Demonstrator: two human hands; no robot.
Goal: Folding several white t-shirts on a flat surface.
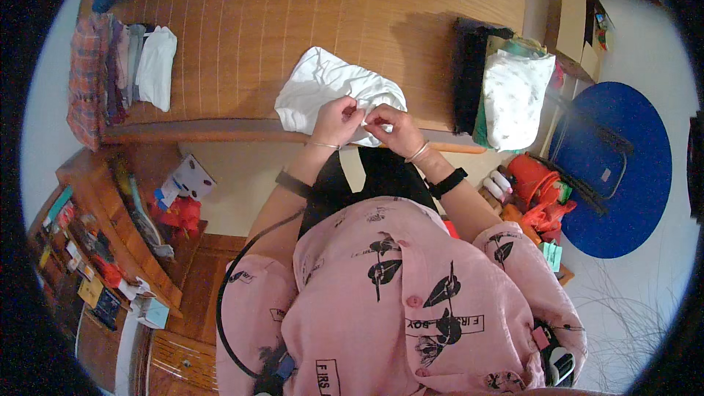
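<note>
A crumpled white cloth garment [316,85] lies at the near edge of the wooden bed surface in front of me. My left hand [338,121] is over its near side, fingers curled and thumb and forefinger pinching a bit of the fabric. Close beside it, my right hand [397,126] bends its fingers toward the left fingertips, also pinching the cloth. The fingertips nearly meet, and the small piece between them is mostly hidden. Part of the garment hangs over the bed's edge under my hands.
Folded clothes [157,69] stand in a row at the left end. To the right lie a folded black cloth [470,77] and a white patterned cloth [520,99]. A cardboard box [569,22], a round blue folding table [632,176] and a red bucket [531,176] are farther right. Wooden shelves [126,231] stand at left.
</note>
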